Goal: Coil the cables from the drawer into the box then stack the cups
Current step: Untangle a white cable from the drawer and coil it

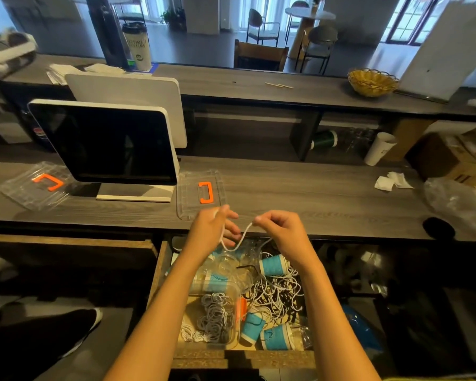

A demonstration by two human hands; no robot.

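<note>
While both bare hands hover above the open wooden drawer point(160, 270), a thin white cable point(238, 237) sags in a loop between them. The left hand point(213, 229) has the cable wound over its fingers, thumb curled against it; the right hand point(282, 229) pinches the other stretch between thumb and forefinger, its remaining fingers curled in. From there the cable drops toward a loose tangle of white cables point(279, 292) lying in the right part of the drawer. A clear plastic box point(232, 298) sits in the drawer's left part and holds grey coiled cables point(215, 316); whether they are tied I cannot tell. Blue-and-white paper cups point(272, 266) lie tipped on their sides in the drawer, one beside the tangle and others near the front edge, with clear plastic cups point(226, 264) among them. On the grey wood-grain counter point(313, 193) behind the hands rests a clear plastic lid with an orange handle point(202, 193), just beside the base of a dark-screened monitor point(105, 144).
</note>
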